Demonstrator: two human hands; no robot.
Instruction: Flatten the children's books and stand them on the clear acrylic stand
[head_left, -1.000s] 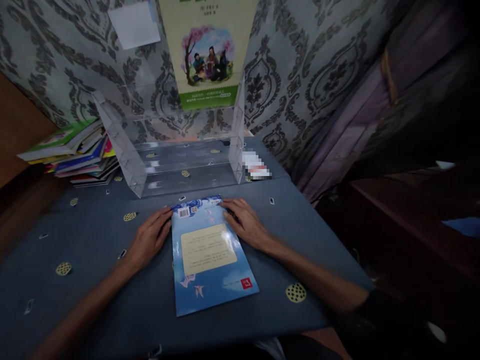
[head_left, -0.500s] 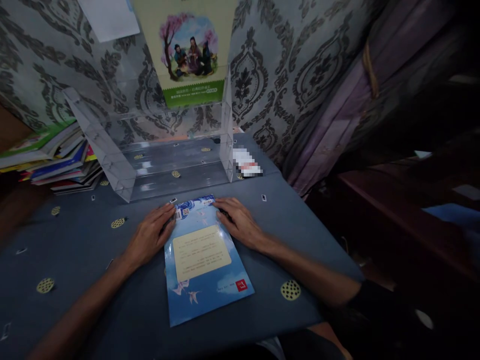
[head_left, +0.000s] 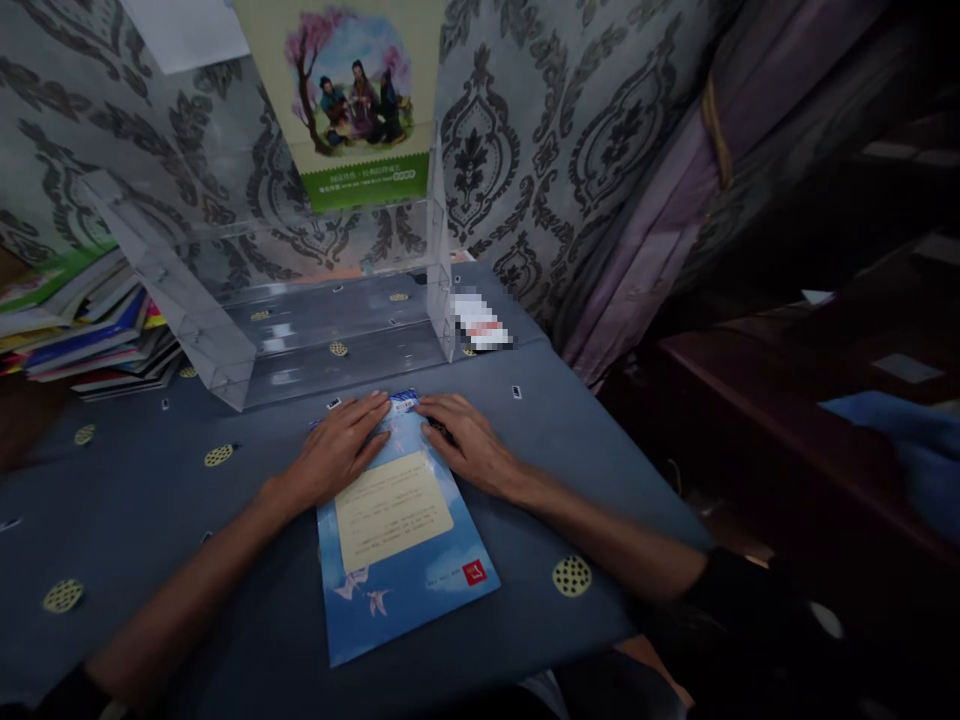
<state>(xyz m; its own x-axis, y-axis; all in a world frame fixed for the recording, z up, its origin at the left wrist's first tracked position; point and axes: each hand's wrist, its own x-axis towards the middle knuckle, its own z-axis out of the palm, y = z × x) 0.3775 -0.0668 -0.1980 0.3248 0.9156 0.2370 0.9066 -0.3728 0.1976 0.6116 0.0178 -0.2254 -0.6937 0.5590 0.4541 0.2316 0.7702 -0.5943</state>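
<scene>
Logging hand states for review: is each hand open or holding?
Left hand: open, laid across the blue paperback's far end.
Right hand: open, at the blue paperback's far right corner.

Blue rectangular paper booklet (head_left: 409, 595), 7 o'clock in view, is looking smooth and glossy. Blue-grey, yellow-printed table covering (head_left: 551, 430) under it is looking smooth, mostly matt; cloth or vinyl, unclear. Clear, straight-sided plastic stand (head_left: 300, 371), 10 o'clock, is catching streaks of glare. Cream-and-green rectangular paper cover (head_left: 356, 110), 11 o'clock, is looking smooth, low in sheen. Purple cloth curtain (head_left: 641, 265), 2 o'clock, is hanging in matt folds.
</scene>
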